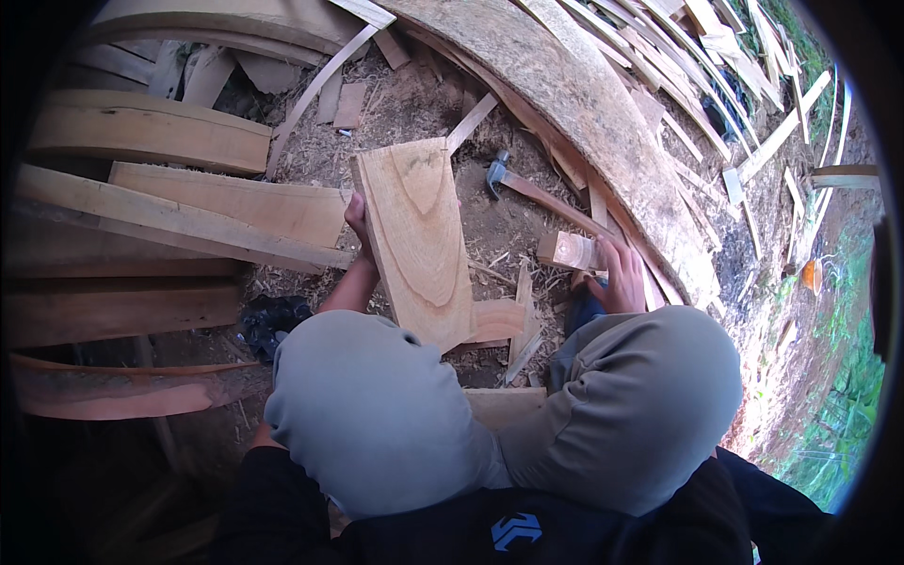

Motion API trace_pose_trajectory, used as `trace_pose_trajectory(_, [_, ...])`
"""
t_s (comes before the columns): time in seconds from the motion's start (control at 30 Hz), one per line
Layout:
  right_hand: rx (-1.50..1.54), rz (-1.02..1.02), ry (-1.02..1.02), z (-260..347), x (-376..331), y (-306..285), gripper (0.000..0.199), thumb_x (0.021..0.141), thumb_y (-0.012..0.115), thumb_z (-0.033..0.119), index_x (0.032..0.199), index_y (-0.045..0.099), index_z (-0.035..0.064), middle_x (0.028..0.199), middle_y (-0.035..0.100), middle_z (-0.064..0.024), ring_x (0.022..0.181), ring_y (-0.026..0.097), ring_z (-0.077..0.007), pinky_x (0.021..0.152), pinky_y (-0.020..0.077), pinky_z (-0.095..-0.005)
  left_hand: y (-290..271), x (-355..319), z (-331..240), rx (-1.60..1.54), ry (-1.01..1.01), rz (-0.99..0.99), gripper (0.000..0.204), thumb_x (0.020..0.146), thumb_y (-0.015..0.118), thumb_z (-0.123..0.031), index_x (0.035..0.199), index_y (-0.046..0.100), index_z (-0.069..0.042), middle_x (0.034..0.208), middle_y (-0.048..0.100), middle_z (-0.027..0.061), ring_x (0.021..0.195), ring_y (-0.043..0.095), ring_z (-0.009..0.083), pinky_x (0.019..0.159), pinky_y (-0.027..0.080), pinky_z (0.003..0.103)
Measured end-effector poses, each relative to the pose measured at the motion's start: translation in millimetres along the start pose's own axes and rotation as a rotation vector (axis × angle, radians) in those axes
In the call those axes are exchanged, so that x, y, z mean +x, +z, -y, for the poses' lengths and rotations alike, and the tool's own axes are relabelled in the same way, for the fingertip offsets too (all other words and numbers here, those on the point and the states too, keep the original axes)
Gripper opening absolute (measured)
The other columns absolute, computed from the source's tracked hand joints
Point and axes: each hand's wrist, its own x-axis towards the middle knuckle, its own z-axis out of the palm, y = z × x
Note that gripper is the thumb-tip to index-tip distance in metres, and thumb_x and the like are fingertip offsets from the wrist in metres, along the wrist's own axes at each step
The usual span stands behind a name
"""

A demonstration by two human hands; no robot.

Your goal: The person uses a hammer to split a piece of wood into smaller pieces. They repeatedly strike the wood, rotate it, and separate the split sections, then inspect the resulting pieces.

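My left hand (357, 218) is closed on the left edge of a thick wooden board (419, 245), which stands tilted up between my knees with its grain facing me. Most of the left fingers are hidden behind it. On the right, beside my knee, my right hand (619, 275) is closed around a small wooden block (570, 250) with a pale, glossy patch near the fingers. Just beyond that block lies a claw hammer (539, 195), its head toward the board and its wooden handle running toward my right hand.
Stacked planks (151, 132) crowd the left side. A long curved slab (565, 104) arcs across the far right, with many offcut strips (659, 56) behind it. Wood scraps (499, 320) and shavings litter the ground. A dark plastic bundle (273, 320) sits by my left knee.
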Motion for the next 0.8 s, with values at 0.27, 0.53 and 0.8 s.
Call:
trace_pose_trajectory(0.27, [0.227, 0.024, -0.009, -2, 24, 1, 0.061, 0.065, 0.087, 0.010, 0.120, 0.061, 0.0074, 0.121, 0.064, -0.0126, 0.117, 0.059, -0.0368, 0.103, 0.0453, -0.0473, 9, 11, -9, 0.043, 0.060, 0.033, 0.107, 0.081, 0.070, -0.063, 0.159, 0.026, -0.005, 0.142, 0.053, 0.0189, 0.127, 0.059, 0.0312, 0.100, 0.053, 0.045])
trace_pose_trajectory(0.53, [0.397, 0.270, -0.151, 44, 101, -41, 0.059, 0.068, 0.086, 0.012, 0.123, 0.063, 0.0121, 0.114, 0.061, -0.0098, 0.106, 0.064, -0.0357, 0.090, 0.0537, -0.0461, 30, 76, -67, 0.304, 0.395, 0.118, 0.111, 0.078, 0.075, -0.060, 0.160, 0.024, -0.006, 0.142, 0.052, 0.0188, 0.127, 0.058, 0.0311, 0.100, 0.053, 0.045])
trace_pose_trajectory(0.8, [0.145, 0.219, -0.532, 50, 113, 9, 0.062, 0.076, 0.085, 0.020, 0.131, 0.056, 0.0170, 0.121, 0.060, -0.0073, 0.108, 0.066, -0.0312, 0.091, 0.0566, -0.0434, 46, 104, -91, 0.395, 0.578, 0.188, 0.115, 0.075, 0.080, -0.057, 0.161, 0.022, -0.007, 0.143, 0.051, 0.0186, 0.128, 0.058, 0.0310, 0.100, 0.053, 0.045])
